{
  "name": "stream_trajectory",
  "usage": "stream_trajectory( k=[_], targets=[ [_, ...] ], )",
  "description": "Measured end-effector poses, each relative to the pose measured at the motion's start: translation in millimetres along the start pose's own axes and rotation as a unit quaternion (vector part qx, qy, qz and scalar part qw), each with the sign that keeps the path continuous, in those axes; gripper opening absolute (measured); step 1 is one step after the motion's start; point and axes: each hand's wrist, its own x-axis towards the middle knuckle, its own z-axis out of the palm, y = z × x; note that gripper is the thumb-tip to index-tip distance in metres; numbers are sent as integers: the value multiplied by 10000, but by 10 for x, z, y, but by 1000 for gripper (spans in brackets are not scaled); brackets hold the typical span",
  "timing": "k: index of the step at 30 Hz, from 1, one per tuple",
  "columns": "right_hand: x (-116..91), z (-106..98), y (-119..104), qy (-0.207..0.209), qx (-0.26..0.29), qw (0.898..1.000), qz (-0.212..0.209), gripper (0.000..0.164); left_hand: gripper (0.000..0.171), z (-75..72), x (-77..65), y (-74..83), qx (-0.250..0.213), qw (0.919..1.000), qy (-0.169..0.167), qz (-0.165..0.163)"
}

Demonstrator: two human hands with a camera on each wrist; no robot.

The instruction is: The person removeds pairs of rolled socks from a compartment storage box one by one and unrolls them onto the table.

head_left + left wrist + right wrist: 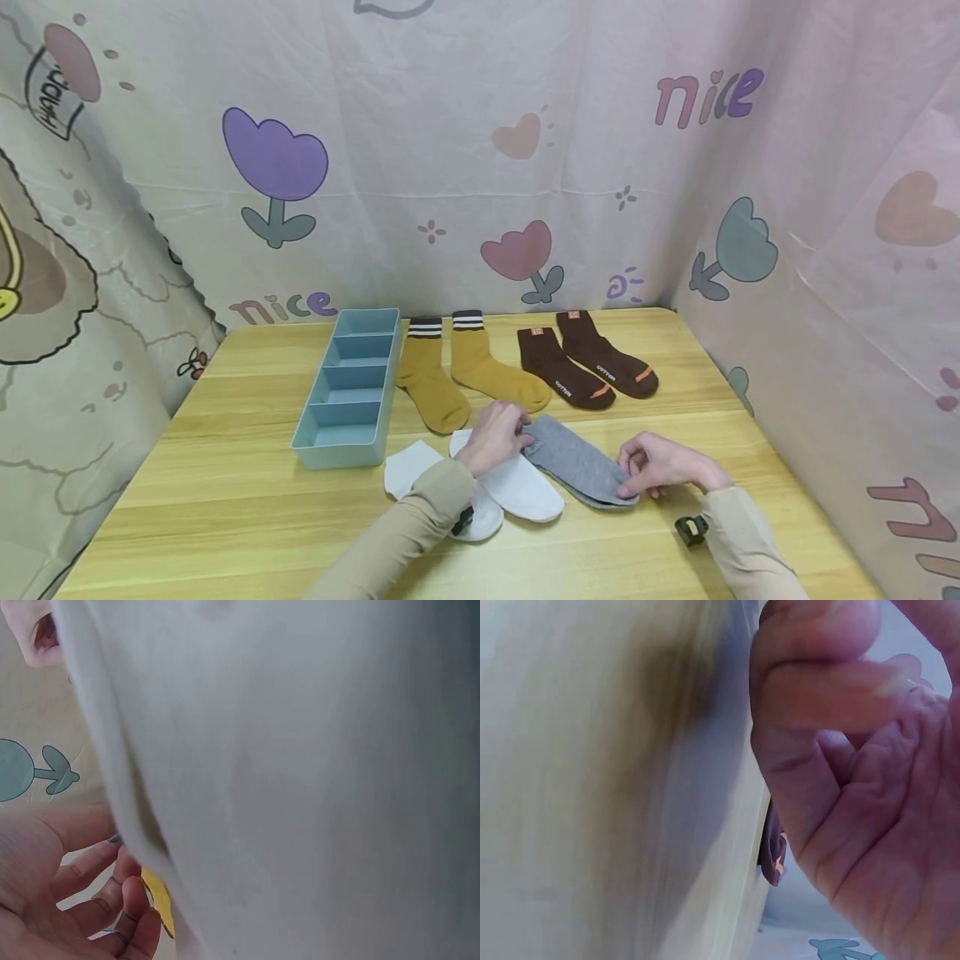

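Note:
Grey socks (577, 458), which look layered one on the other, lie slanted on the table between my hands. My left hand (497, 435) pinches their upper left end, its forearm crossing over two white socks (525, 492). At the lower right end, my right hand (660, 463) pinches the grey fabric between thumb and fingers. In the left wrist view, white fabric (285, 780) fills most of the picture, with curled left fingers (97, 900) beside it. The right wrist view shows the right hand's bent fingers (810, 697) close up; the grey socks are mostly hidden there.
A pale blue box (341, 457) with several compartments stands left of the socks. Two mustard socks (431, 383) with striped cuffs lie beside it, and two brown socks (566, 375) lie at the back right. A patterned curtain (450, 167) hangs behind the wooden table (225, 500).

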Motion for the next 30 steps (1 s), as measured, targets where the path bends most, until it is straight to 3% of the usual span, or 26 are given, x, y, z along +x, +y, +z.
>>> stream_trajectory(
  k=[7, 11, 16, 22, 26, 30],
  targets=[
    [3, 4, 10, -60, 115, 9999, -54, 24, 15, 0, 1, -6, -286, 9996, 44, -45],
    [-10, 0, -10, -247, 390, 9987, -205, 24, 12, -25, 13, 4, -745, 9971, -82, -135],
    [-48, -29, -22, -570, 911, 9931, -470, 23, 11, -87, 38, 37, -1618, 9857, -242, -400],
    [-97, -92, 29, -720, 1543, 9809, -943, 20, 12, -107, 78, 70, -2202, 9730, -248, -643],
    [-134, -137, 76, -597, 1829, 9765, -967, 20, 13, -102, 106, 84, -2612, 9612, -284, -846],
    [-161, -149, 102, -720, 1946, 9719, -1109, 19, 16, -109, 121, 109, -2786, 9555, -331, -908]
  ],
)
